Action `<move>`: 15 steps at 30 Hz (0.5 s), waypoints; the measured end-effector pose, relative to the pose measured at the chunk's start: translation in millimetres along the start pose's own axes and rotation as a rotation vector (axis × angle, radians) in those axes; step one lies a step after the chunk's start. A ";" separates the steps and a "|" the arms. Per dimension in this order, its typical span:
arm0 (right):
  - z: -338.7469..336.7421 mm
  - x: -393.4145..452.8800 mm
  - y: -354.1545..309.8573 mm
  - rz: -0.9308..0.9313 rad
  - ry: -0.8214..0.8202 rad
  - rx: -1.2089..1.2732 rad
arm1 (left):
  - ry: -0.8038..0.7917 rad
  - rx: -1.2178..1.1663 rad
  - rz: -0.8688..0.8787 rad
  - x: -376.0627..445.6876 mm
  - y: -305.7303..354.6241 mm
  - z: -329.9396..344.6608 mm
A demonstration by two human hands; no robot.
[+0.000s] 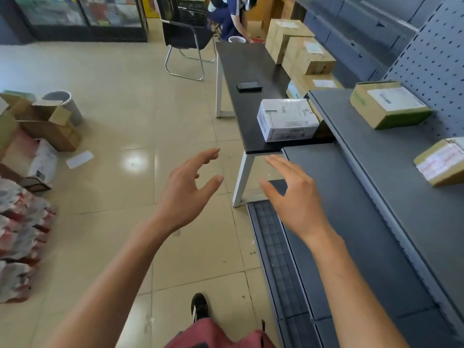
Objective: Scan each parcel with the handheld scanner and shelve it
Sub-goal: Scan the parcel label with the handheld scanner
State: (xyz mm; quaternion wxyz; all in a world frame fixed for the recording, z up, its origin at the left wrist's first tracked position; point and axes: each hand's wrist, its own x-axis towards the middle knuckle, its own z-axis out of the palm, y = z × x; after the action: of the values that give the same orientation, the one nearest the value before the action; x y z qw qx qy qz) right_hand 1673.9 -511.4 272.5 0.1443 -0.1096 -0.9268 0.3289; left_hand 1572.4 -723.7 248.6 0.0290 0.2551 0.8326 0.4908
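Both your hands are empty, fingers spread loosely: left hand (187,189), right hand (292,197). The white parcel (287,119) sits at the black table's (251,64) near end (scanner (249,85) lies mid-table, apart).

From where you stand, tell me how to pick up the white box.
Take the white box by its two short ends, one hand each, coming from the near table edge. It lies flat at that edge; both the left hand and right hand are empty and open.
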 end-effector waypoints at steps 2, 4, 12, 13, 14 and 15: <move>6.1 25.2 1.2 0.014 0.014 0.004 | -0.017 -0.006 0.013 29.1 -9.5 -3.6; 10.9 46.4 3.8 0.034 0.010 0.008 | -0.036 -0.002 0.015 54.1 -17.8 -5.4; 33.3 150.6 37.9 0.072 -0.009 0.026 | -0.076 0.002 -0.003 158.8 -56.8 4.0; 36.2 166.8 44.5 0.075 -0.011 0.034 | -0.083 0.005 -0.004 174.4 -60.5 7.4; 39.0 184.0 52.1 0.075 -0.010 0.044 | -0.091 0.011 -0.005 191.4 -64.0 10.8; 41.2 201.3 60.4 0.072 -0.007 0.053 | -0.098 0.015 -0.009 208.8 -67.1 14.4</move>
State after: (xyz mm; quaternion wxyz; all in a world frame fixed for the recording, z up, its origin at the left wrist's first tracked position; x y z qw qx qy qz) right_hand 1478.4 -429.3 242.6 0.1319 -0.1379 -0.9137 0.3588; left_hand 1368.8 -643.5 227.6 0.0697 0.2753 0.8350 0.4714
